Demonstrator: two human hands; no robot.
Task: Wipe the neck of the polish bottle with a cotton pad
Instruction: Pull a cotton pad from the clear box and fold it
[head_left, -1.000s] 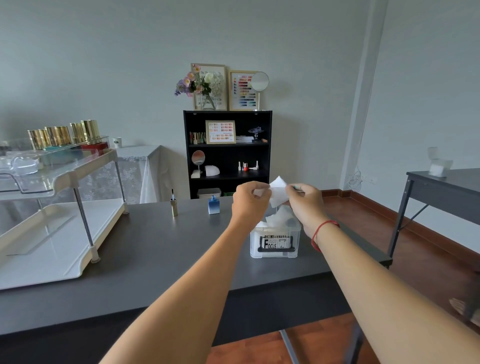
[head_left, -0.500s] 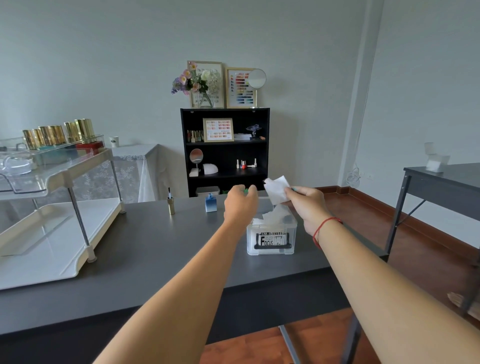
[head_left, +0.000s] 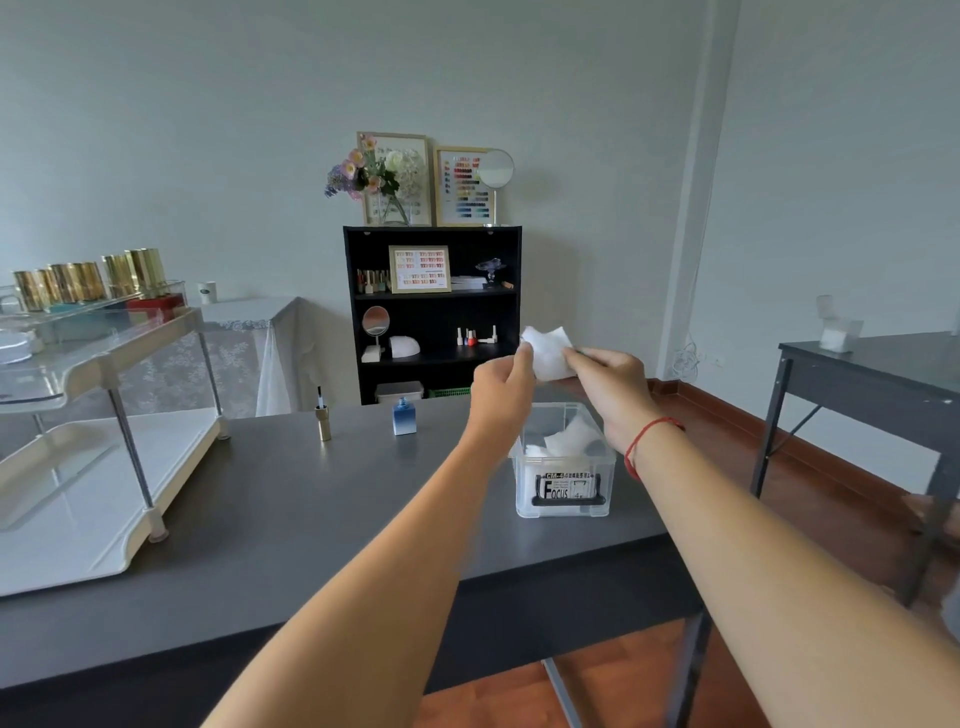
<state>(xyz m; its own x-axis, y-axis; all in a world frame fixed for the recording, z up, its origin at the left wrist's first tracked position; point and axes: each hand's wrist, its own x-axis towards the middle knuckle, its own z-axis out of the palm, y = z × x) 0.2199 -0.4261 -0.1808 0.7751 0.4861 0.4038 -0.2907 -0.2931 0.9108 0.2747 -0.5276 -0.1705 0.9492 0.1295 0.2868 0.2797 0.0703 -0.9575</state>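
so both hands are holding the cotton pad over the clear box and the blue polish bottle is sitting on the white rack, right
Not quite. The head view shows the blue polish bottle standing on the grey table, to the right of the white rack, not on it. The rest holds: the left hand and the right hand hold the cotton pad over the clear box.

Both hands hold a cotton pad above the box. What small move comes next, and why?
Probably the left hand lets go of the cotton pad and reaches for the blue bottle: the right hand also pinches the pad, already clear of the box, while the bottle stands open and untouched on the table.
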